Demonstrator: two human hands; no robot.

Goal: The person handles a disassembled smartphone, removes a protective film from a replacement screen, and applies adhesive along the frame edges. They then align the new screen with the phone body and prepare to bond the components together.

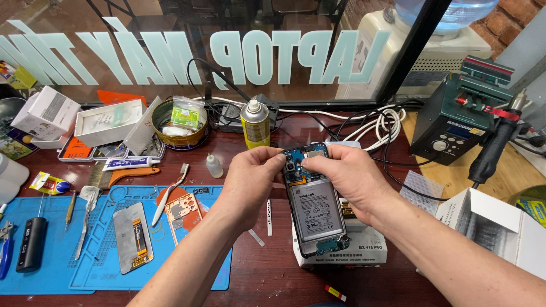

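1. Blue circuit board and grey battery show inside the opened phone [314, 196], back cover off; it sits over a white box [364, 250] at centre of the dark red table [267, 273].
2. Left hand [250, 182] — fingers pinched narrow at the phone's top left edge, touching the board near the camera module.
3. Right hand [344, 176] grips the phone's top right, thumb and fingers closed on it; both hands hold the phone.
4. Blue mat [108, 267] lies left of the hands; on it a screen panel [132, 237], an orange frame [183, 211], a white pry tool [166, 196], tweezers [86, 227].
5. Yellow spray can [255, 122] stands upright just behind the hands; small clear bottle [214, 166] beside it.
6. Round tin [180, 122] with small packets, white boxes [108, 120] and a glue tube [128, 163] at back left.
7. Green station [455, 128] and black hot-air handle [493, 149] at right — well apart from the phone; white cables [372, 125] coil behind.
8. Open cardboard box [495, 224] near the right forearm.
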